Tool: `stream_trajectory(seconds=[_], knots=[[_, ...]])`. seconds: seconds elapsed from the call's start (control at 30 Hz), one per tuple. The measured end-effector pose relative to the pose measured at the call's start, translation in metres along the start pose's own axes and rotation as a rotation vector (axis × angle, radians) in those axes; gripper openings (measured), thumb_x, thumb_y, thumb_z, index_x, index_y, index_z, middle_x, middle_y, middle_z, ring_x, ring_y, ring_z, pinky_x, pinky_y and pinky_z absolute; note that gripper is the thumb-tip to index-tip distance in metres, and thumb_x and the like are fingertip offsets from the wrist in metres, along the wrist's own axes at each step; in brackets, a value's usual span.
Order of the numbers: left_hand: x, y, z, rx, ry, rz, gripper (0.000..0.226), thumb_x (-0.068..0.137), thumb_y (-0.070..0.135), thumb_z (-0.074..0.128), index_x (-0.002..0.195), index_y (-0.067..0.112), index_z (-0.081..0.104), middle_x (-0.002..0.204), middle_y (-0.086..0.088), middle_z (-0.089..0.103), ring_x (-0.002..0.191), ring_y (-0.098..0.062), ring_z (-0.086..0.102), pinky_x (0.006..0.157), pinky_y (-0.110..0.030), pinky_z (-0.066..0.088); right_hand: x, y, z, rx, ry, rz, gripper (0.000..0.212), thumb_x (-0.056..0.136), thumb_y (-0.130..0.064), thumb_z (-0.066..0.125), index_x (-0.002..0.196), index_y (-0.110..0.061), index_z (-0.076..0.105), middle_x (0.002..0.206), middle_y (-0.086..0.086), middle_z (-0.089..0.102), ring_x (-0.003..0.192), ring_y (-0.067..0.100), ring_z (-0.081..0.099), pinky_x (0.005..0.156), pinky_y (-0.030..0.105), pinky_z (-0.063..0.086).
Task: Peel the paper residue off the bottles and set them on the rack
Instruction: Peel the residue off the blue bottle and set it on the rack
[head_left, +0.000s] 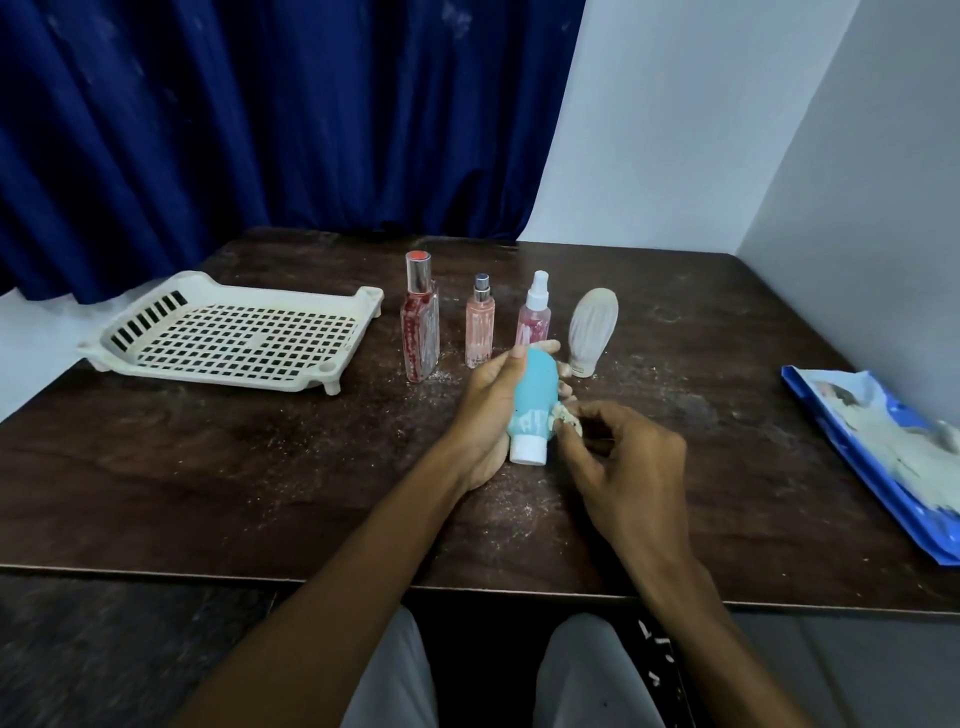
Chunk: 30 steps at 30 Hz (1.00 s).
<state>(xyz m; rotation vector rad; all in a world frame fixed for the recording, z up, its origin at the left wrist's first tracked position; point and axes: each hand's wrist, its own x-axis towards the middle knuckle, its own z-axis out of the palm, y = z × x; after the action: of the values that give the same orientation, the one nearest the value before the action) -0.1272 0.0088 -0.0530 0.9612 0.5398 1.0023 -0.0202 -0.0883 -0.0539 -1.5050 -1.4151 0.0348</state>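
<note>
My left hand (485, 410) grips a light blue bottle (535, 395) with a white cap (529, 449), cap end pointing toward me, above the table's middle. White paper residue clings to the bottle near the cap. My right hand (618, 467) pinches a crumpled wad of peeled paper (566, 415) at the bottle's right side. Behind stand a tall red bottle (420, 325), a small pink bottle (479, 327), a pink spray bottle (535, 312) and a white paper-coated bottle (592, 332). The cream rack (234, 332) sits at the far left, nothing in it.
The dark wooden table (260, 467) is strewn with paper crumbs. A blue plastic bag (883, 457) with peeled paper scraps lies at the right edge. A blue curtain hangs behind; white walls close in at the right.
</note>
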Motion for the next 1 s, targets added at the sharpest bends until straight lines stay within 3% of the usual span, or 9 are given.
stream_trajectory(seconds=[0.17, 0.33, 0.5, 0.7, 1.0], knots=[[0.001, 0.0, 0.0, -0.043, 0.026, 0.007, 0.037, 0.107, 0.024, 0.038, 0.128, 0.0, 0.056, 0.1, -0.019, 0.062, 0.075, -0.018, 0.065, 0.071, -0.032, 0.06, -0.005, -0.004, 0.006, 0.001, -0.009, -0.004, 0.012, 0.082, -0.013, 0.076, 0.094, -0.012, 0.074, 0.089, -0.006, 0.075, 0.076, 0.004, 0.069, 0.073, 0.029, 0.058], [0.001, 0.001, 0.001, -0.035, 0.001, -0.015, 0.037, 0.107, 0.023, 0.037, 0.132, 0.003, 0.056, 0.096, -0.014, 0.067, 0.076, -0.017, 0.065, 0.075, -0.033, 0.059, -0.001, -0.002, 0.0, -0.002, 0.023, 0.026, 0.009, 0.081, -0.012, 0.076, 0.088, -0.015, 0.073, 0.087, -0.006, 0.075, 0.073, 0.001, 0.068, 0.07, 0.018, 0.055], [0.001, 0.001, 0.0, -0.06, -0.002, -0.018, 0.04, 0.107, 0.024, 0.037, 0.137, 0.002, 0.052, 0.095, -0.013, 0.067, 0.079, -0.019, 0.064, 0.079, -0.033, 0.059, -0.008, -0.006, 0.002, -0.012, -0.009, -0.014, 0.01, 0.081, -0.013, 0.077, 0.089, -0.014, 0.074, 0.085, -0.009, 0.074, 0.074, 0.004, 0.069, 0.068, 0.035, 0.059], [0.001, 0.003, 0.002, -0.094, -0.039, -0.034, 0.036, 0.106, 0.023, 0.04, 0.136, 0.007, 0.054, 0.096, -0.013, 0.067, 0.081, -0.019, 0.064, 0.074, -0.032, 0.059, -0.002, -0.005, -0.002, -0.022, 0.025, 0.003, 0.01, 0.082, -0.014, 0.077, 0.091, -0.018, 0.076, 0.088, -0.013, 0.075, 0.07, -0.001, 0.067, 0.068, 0.031, 0.057], [0.002, 0.002, 0.0, -0.105, -0.046, -0.046, 0.036, 0.105, 0.019, 0.043, 0.138, 0.008, 0.053, 0.099, -0.013, 0.067, 0.085, -0.02, 0.063, 0.083, -0.033, 0.056, -0.001, -0.003, -0.007, -0.031, 0.026, -0.029, 0.017, 0.079, -0.01, 0.079, 0.094, -0.016, 0.078, 0.087, -0.008, 0.076, 0.072, 0.001, 0.069, 0.069, 0.028, 0.056]])
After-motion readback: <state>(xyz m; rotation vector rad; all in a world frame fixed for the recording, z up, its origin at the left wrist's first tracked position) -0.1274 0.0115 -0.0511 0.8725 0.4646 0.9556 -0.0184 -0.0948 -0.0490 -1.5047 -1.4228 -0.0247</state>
